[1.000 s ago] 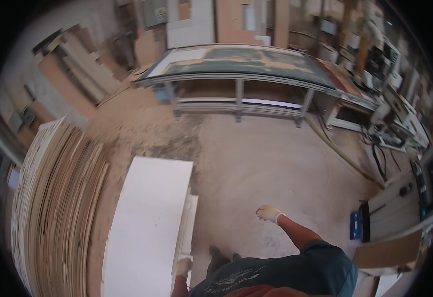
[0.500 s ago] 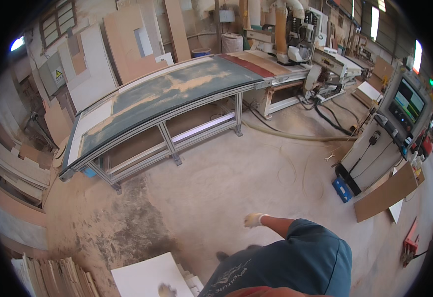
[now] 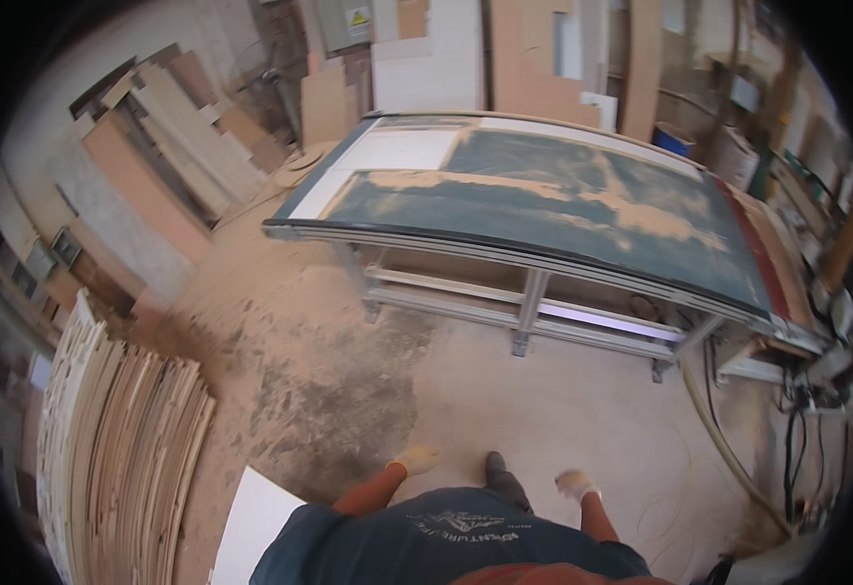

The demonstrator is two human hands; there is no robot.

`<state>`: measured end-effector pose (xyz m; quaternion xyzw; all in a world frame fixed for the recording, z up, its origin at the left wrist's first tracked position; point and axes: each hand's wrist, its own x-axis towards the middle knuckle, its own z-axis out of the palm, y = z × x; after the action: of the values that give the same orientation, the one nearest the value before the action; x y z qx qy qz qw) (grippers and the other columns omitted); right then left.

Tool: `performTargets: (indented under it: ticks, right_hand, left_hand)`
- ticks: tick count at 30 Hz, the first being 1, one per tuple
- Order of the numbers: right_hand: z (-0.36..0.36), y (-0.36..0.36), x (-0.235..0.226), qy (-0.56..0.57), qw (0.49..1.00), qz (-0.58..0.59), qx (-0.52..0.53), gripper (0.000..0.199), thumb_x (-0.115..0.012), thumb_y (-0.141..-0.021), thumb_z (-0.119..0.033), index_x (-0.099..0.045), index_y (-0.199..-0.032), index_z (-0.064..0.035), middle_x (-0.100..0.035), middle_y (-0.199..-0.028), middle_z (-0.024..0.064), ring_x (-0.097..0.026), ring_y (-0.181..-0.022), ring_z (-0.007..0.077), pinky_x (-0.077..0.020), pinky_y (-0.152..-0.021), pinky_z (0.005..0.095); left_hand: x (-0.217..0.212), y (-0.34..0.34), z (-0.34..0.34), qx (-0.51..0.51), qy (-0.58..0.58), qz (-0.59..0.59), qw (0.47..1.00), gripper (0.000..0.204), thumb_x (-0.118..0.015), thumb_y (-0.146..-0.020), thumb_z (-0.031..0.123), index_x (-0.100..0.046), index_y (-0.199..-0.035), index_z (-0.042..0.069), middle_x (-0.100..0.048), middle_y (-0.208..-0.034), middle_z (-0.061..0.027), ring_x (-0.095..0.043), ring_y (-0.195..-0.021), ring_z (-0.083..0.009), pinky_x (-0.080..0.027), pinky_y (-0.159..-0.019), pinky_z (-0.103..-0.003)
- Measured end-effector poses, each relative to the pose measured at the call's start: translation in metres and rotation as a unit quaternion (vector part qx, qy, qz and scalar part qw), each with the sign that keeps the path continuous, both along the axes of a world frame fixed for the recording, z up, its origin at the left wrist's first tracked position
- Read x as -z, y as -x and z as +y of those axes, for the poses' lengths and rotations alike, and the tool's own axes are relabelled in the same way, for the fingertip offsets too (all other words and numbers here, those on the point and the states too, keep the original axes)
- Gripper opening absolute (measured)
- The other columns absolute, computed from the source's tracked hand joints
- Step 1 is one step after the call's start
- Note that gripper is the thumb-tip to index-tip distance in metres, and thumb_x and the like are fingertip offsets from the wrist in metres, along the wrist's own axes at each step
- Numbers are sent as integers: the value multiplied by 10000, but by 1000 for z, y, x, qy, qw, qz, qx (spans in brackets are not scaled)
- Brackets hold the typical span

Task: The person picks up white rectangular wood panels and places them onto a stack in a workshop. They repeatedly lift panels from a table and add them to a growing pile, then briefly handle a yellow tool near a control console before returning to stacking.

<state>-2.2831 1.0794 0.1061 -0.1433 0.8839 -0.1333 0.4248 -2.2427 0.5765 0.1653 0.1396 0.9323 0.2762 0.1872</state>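
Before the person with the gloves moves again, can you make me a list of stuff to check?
1. Left hand free: ok, looks empty.
2. Right hand free: ok, nothing seen in it, though blurred.
3. Table clean: not ok, tan dust on top.
4. Floor swept: not ok, dark dirt ahead.
5. White board steady: cannot tell, the shirt hides part.

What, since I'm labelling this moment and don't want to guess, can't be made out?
All in the head view:
- Left hand and right hand: blurred, so how far the hands are closed is unclear.
- White board: near part covered by the shirt and cut off by the lower edge.
- Second shoe: not visible, probably behind the shirt.
- Yellow sign: wording too small.
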Motion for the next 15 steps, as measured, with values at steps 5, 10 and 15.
performTargets:
  ticks: [5, 10, 15]
  right_hand:
    - [-169, 268, -97, 138, 975, 81, 154, 497, -627, -924, -461, -724, -1195, -57, -758, -1056, 180, -718, -1004, 312, -531, -926, 415]
    - [-348, 470, -148, 464, 859, -6, 215, 233, -574, -895, -105, -670, -1082, -3, -707, -862, 62, -663, -764, 147, -537, -663, 307]
    - [-456, 606, -134, 452, 862, 31, 226, 380, -656, -940, -133, -645, -1291, 15, -720, -1095, 106, -678, -858, 169, -569, -736, 303]
  left_hand:
    - [39, -51, -140, -29, 261, -225, 938, 238, -618, -943, 225, -790, -1077, 131, -772, -1045, -120, -739, -935, -310, -584, -800, -450]
    - [36, -75, -241, 280, 396, -213, 848, 254, -463, -972, 260, -691, -1065, 198, -663, -1154, 15, -605, -1139, -172, -531, -912, -352]
    - [78, 1, -300, 100, 322, -237, 911, 274, -485, -966, 296, -711, -1035, 157, -677, -1106, -51, -647, -1064, -235, -527, -869, -398]
